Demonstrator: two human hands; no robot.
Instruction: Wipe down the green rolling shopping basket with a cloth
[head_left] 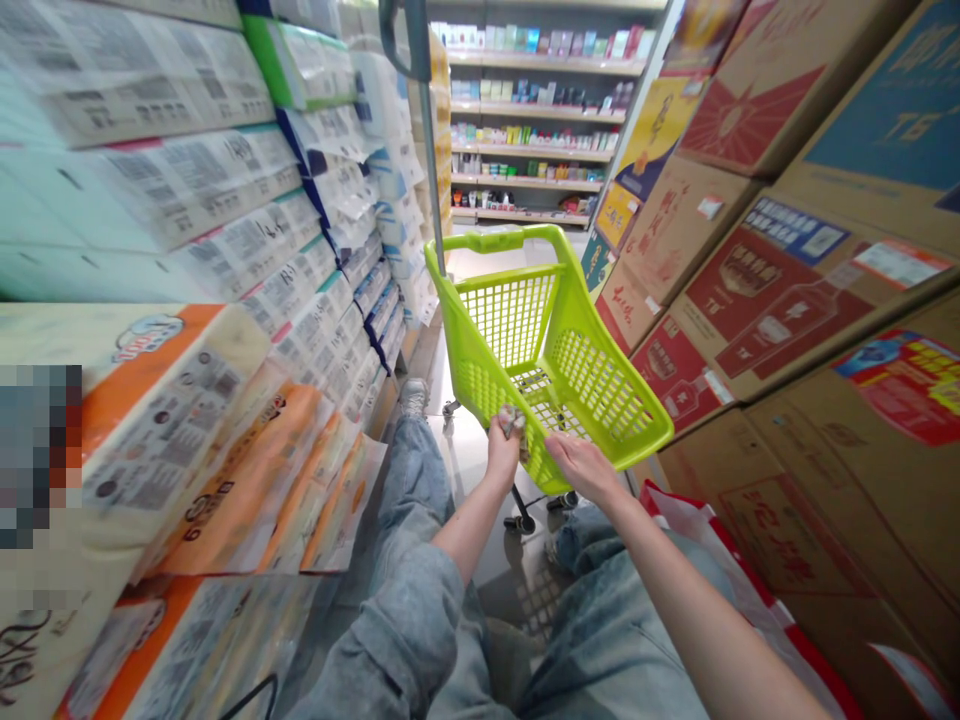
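Observation:
A bright lime-green plastic shopping basket (pixel 480 385) on a wheeled cart frame stands right in front of me, tilted in view. Its lattice sides and bottom show, and nothing lies inside. My left hand (pixel 502 450) is closed round a crumpled greyish-brown rag (pixel 512 420) against the basket's near left side. At the near rim, my right hand (pixel 581 465) has its fingers bent over the green edge; the fingertips are partly hidden. Below the basket, dark caster wheels (pixel 519 523) rest on the floor.
Packs of tissue paper (pixel 225 470) are stacked along the left. Liquor cartons (pixel 795 290) rise on the right, with a red-and-white bag (pixel 690 510) at their foot. A grey pole (pixel 433 170) stands beside the cart. Shelves of small goods (pixel 536 150) close the aisle's far end.

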